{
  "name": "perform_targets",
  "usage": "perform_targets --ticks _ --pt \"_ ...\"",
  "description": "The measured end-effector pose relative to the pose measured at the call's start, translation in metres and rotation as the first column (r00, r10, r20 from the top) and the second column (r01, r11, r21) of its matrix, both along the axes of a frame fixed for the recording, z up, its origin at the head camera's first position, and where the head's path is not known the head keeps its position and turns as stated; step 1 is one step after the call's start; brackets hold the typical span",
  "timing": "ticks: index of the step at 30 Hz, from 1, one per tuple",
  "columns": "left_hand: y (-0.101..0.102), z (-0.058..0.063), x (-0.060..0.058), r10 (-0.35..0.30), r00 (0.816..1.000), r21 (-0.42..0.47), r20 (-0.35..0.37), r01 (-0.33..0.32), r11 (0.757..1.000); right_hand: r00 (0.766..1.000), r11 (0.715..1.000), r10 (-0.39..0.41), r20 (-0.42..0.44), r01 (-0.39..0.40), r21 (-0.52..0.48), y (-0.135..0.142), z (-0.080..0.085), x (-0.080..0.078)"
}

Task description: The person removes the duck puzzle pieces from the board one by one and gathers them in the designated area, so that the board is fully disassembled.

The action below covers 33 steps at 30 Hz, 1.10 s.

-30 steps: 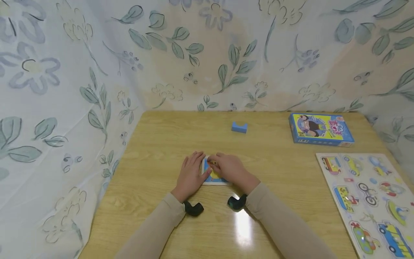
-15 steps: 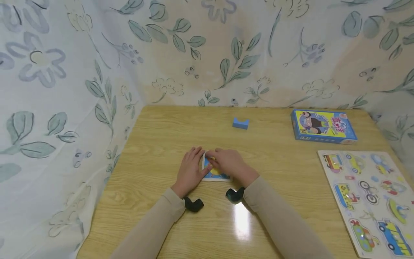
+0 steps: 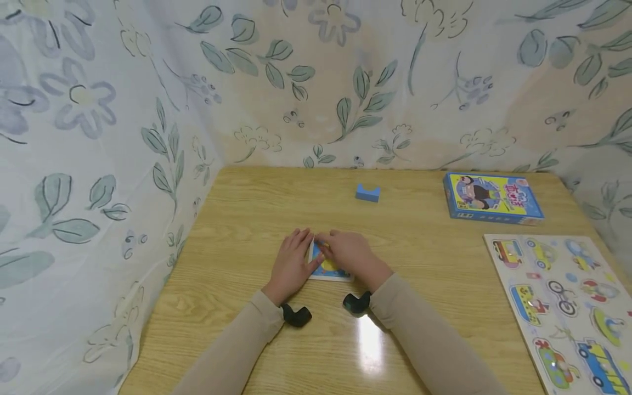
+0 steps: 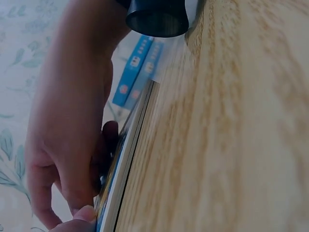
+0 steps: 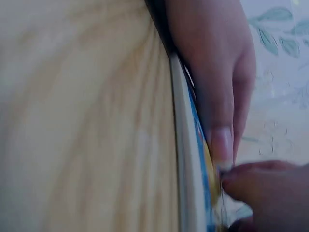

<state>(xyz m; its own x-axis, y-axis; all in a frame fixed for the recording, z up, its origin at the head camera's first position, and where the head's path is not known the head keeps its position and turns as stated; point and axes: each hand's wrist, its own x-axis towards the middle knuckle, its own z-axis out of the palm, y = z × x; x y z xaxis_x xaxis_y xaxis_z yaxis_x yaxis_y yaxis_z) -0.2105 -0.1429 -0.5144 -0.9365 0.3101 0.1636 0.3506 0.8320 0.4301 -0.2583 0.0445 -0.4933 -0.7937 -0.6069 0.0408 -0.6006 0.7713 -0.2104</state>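
Note:
A small square board [image 3: 332,274] with a blue and yellow picture and a pale edge lies flat on the table. My left hand [image 3: 290,266] rests along its left side, fingers extended, thumb reaching onto the picture. My right hand [image 3: 353,255] covers the upper right of the board, its fingers bent down onto the surface. The left wrist view shows the right hand [image 4: 72,130] over the board's edge [image 4: 123,179]. In the right wrist view, the left thumb [image 5: 222,145] meets the right fingertips above the board. Whether the right fingertips pinch a piece is hidden.
A blue notched block [image 3: 367,193] stands behind the hands. Back right lies a blue and yellow printed box [image 3: 494,197]. A large pale board with vehicle pictures [image 3: 535,299] lies along the right side. Floral cloth [image 3: 296,82] hangs beyond the wooden table [image 3: 237,208].
The head view shifts slightly. Both hands stay at the small board; the right hand and wrist shift very slightly leftward.

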Motion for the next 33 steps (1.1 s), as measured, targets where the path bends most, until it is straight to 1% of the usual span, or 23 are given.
perform_targets --ticks 3,5,7,9,13,16,19,21,24,25,28,29,31,33 --pt "0.000 -0.001 0.001 -0.005 1.000 0.018 0.004 0.005 1.000 1.000 0.999 -0.028 0.011 0.028 0.015 -0.004 0.001 0.000" --pt "0.001 -0.002 0.002 -0.007 1.000 0.025 0.002 0.007 1.000 1.000 0.999 -0.027 0.009 0.027 0.017 -0.005 0.001 0.001" --pt "0.001 -0.003 0.003 -0.002 1.000 0.020 0.005 0.002 1.000 1.000 1.000 -0.015 -0.013 0.015 0.014 -0.004 -0.001 0.001" --pt "0.002 -0.004 0.004 0.006 1.000 0.013 0.007 -0.006 1.000 1.000 1.000 -0.009 -0.018 0.009 -0.025 -0.003 -0.003 0.001" --pt "0.001 -0.006 0.007 0.019 1.000 -0.010 0.003 -0.018 1.000 1.000 0.990 -0.021 0.009 0.022 -0.137 -0.004 -0.007 -0.001" --pt "0.000 -0.006 0.009 0.020 1.000 -0.002 -0.007 -0.020 1.000 0.999 0.975 -0.029 0.041 0.038 -0.217 -0.003 -0.011 -0.001" --pt "0.000 -0.007 0.009 0.021 1.000 0.013 -0.011 -0.021 1.000 0.996 0.951 -0.030 0.088 0.056 -0.303 -0.002 -0.013 -0.001" --pt "0.000 -0.008 0.008 0.021 1.000 0.010 -0.009 -0.021 1.000 0.993 0.941 -0.034 0.117 0.071 -0.332 0.000 -0.013 -0.001" --pt "0.000 -0.009 0.007 0.021 1.000 0.002 -0.018 -0.021 1.000 0.989 0.938 -0.032 0.146 0.080 -0.337 0.003 -0.013 -0.004" --pt "0.000 -0.008 0.006 0.021 1.000 0.002 -0.021 -0.021 1.000 0.986 0.936 -0.025 0.163 0.080 -0.343 0.004 -0.013 -0.005" --pt "0.001 -0.007 0.005 0.022 0.999 0.011 -0.024 -0.021 1.000 0.972 0.918 0.006 0.235 0.088 -0.388 0.011 -0.011 -0.011" --pt "0.001 -0.006 0.005 0.021 1.000 0.015 -0.023 -0.021 1.000 0.964 0.909 0.022 0.264 0.091 -0.408 0.013 -0.009 -0.012" --pt "0.001 -0.005 0.005 0.023 1.000 0.017 -0.016 -0.022 1.000 0.941 0.881 0.064 0.331 0.102 -0.461 0.019 -0.007 -0.015" --pt "0.002 -0.006 0.004 0.024 1.000 0.009 -0.004 -0.024 1.000 0.922 0.858 0.111 0.371 0.100 -0.504 0.028 -0.003 -0.018"
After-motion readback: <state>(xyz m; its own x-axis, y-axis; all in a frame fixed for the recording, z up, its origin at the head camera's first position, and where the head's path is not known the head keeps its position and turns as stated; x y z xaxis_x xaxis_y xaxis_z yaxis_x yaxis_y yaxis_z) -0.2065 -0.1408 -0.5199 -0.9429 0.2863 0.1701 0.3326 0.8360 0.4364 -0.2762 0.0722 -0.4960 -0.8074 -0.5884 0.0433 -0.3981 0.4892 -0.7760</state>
